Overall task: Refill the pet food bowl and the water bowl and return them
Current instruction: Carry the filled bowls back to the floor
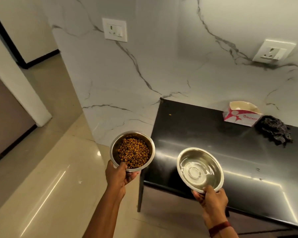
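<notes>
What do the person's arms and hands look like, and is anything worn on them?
Both forearms are bare, with no sleeves in view. The left hand has no glove, ring or watch that I can see. The right hand is also ungloved, and a dark red band goes around its wrist. No other markings are visible.

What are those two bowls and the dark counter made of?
Food bowl and water bowl: probably stainless steel; silvery, polished, mirror-like glints. Counter: looks like polished black stone, perhaps granite; glossy, with streaks of reflected light, though I can't be sure.
</notes>
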